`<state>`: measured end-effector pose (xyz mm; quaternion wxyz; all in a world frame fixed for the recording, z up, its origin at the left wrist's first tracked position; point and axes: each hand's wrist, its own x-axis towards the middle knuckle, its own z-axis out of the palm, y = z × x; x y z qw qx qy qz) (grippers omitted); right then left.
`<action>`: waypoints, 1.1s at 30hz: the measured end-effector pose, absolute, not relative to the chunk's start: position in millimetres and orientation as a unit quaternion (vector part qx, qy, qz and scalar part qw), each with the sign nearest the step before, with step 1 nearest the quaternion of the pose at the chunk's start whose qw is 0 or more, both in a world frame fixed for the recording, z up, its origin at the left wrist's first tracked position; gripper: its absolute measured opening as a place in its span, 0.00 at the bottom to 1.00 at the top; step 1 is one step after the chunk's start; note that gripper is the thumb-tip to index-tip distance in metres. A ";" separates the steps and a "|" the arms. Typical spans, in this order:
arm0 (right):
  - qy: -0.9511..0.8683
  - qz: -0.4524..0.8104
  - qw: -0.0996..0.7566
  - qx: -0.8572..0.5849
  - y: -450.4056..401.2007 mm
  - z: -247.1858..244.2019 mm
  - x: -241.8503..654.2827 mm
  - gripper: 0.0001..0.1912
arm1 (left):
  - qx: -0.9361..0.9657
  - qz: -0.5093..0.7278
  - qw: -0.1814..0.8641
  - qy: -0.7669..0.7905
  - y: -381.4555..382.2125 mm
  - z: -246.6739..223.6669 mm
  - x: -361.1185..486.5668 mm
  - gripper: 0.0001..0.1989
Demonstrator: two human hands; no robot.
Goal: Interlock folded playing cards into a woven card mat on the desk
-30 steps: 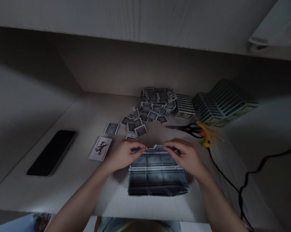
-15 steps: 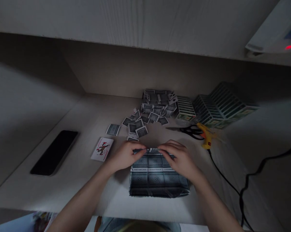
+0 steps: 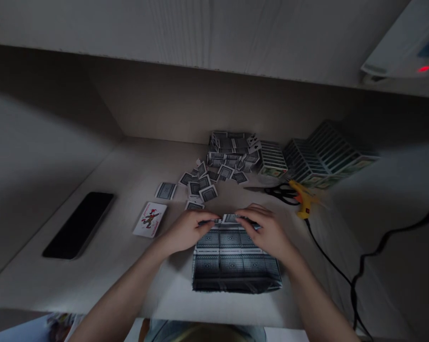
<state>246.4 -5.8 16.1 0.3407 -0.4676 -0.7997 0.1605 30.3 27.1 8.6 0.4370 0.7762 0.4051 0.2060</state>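
Note:
A shallow open box covered with blue-backed playing cards rests on the desk in front of me. My left hand pinches the left part of its far rim between thumb and fingers. On the right, my right hand grips a small card piece at that same rim, thumb inside and fingers behind. The card piece leans back between both hands. My fingers hide the far corners of the box.
Cut card pieces lie scattered beyond the hands, before a card-covered box. Card packs stand at the back right. Scissors and a yellow glue gun with a cord lie right; a joker card and phone left.
The small card piece at the far rim now tilts outward and shows more of its face. My right fingers have risen slightly; the left hand stays at the rim.

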 end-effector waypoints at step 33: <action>-0.822 0.091 0.310 -0.469 -1.2 23.6 234.7 0.09 | 0.796 0.210 0.398 0.406 29.3 9.7 23.8 0.14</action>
